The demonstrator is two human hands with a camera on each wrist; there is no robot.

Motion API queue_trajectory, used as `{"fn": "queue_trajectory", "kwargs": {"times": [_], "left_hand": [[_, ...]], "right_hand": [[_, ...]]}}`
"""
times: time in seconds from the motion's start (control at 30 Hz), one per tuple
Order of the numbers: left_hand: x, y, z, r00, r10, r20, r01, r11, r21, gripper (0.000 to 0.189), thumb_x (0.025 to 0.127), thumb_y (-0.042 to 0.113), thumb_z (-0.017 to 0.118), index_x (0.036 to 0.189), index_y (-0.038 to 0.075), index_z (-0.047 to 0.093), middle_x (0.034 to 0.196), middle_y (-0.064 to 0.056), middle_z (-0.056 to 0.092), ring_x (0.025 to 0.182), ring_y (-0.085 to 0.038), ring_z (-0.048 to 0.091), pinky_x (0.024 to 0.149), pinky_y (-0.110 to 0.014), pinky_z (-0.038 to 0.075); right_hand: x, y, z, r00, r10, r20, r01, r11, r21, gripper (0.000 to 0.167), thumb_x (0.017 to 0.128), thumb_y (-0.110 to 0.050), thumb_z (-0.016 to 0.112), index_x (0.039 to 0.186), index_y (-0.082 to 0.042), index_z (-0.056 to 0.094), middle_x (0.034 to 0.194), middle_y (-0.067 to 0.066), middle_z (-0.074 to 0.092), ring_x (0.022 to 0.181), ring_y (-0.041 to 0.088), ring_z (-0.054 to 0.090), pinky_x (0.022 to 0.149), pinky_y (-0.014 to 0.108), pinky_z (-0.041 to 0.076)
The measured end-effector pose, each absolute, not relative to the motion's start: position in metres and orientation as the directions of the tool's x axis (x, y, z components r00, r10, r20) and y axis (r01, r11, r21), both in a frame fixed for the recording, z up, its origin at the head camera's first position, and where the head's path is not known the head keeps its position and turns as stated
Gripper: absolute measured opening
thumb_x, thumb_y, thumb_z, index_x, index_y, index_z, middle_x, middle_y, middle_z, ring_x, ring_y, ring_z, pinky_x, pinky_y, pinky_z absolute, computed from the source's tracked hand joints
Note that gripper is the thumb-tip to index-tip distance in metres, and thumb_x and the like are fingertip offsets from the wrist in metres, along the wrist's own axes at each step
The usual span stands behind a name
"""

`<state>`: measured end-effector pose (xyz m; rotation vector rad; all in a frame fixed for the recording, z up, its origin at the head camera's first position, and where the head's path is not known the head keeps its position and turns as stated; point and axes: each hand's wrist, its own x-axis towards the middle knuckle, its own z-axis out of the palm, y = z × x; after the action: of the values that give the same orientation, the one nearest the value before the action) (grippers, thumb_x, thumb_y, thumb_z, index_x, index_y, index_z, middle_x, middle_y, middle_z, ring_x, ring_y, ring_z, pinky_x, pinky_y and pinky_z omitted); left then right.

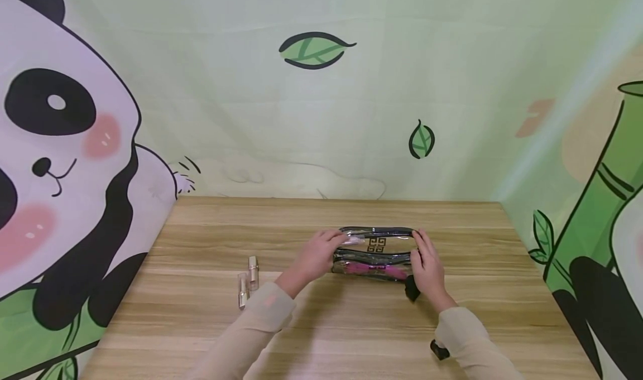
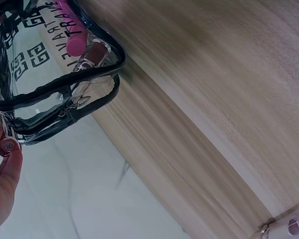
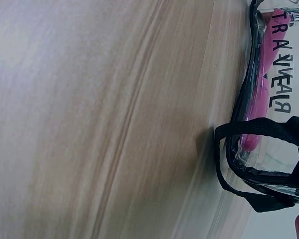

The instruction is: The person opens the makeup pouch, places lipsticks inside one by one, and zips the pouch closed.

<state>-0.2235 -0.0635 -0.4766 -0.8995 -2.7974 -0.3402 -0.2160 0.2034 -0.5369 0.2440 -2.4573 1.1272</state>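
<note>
A clear cosmetic bag (image 1: 377, 267) with black trim and dark printed squares lies on the table under both hands. Pinched between the thumb and fingers of my left hand (image 1: 313, 255) is a lipstick (image 2: 8, 146), its round reddish end showing in the left wrist view, at the bag's left opening. At the other end, my right hand (image 1: 428, 264) grips the bag's edge between thumb and fingers. Inside the bag lie a pink item (image 3: 259, 99) and a brown-ended clear tube (image 2: 95, 53). A black strap loop (image 3: 261, 127) hangs from the bag's right end.
Two lipsticks in clear cases, one (image 1: 253, 273) slightly farther back than the other (image 1: 243, 290), are on the wooden table (image 1: 201, 324) left of the bag. Behind the table stands a pale green panda backdrop (image 1: 241, 90). A black device (image 1: 439, 350) sits at the right wrist.
</note>
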Motion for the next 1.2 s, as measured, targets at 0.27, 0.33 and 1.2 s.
{"fn": "queue_trajectory", "kwargs": {"times": [0.27, 0.33, 1.2], "left_hand": [[-0.2235, -0.0587, -0.4755, -0.793, 0.57, 0.213, 0.604, 0.782, 0.154, 0.058, 0.069, -0.008, 0.056, 0.122, 0.015, 0.051, 0.121, -0.004, 0.052, 0.112, -0.023, 0.048, 0.095, -0.033, 0.042], [-0.2235, -0.0583, -0.4758, -0.788, 0.575, 0.218, 0.609, 0.779, 0.146, 0.057, 0.069, -0.007, 0.057, 0.121, 0.016, 0.052, 0.12, -0.004, 0.053, 0.111, -0.023, 0.049, 0.093, -0.033, 0.043], [-0.2251, -0.0529, -0.4768, -0.729, 0.62, 0.29, 0.664, 0.743, 0.081, 0.038, 0.073, -0.007, 0.056, 0.107, 0.009, 0.061, 0.115, -0.008, 0.056, 0.104, -0.021, 0.053, 0.091, -0.028, 0.044]], "right_hand": [[-0.2163, 0.2031, -0.5373, -0.894, 0.015, 0.447, -0.328, 0.656, -0.679, 0.042, 0.089, -0.009, 0.041, 0.131, -0.005, 0.041, 0.139, 0.015, 0.033, 0.125, 0.037, 0.032, 0.096, 0.052, 0.031], [-0.2161, 0.203, -0.5371, -0.893, 0.015, 0.45, -0.331, 0.657, -0.678, 0.042, 0.089, -0.009, 0.041, 0.131, -0.005, 0.041, 0.139, 0.016, 0.034, 0.125, 0.037, 0.033, 0.096, 0.052, 0.031], [-0.2157, 0.2028, -0.5372, -0.892, 0.016, 0.452, -0.333, 0.652, -0.681, 0.042, 0.089, -0.01, 0.041, 0.131, -0.004, 0.041, 0.139, 0.017, 0.033, 0.125, 0.037, 0.033, 0.096, 0.052, 0.031]]}}
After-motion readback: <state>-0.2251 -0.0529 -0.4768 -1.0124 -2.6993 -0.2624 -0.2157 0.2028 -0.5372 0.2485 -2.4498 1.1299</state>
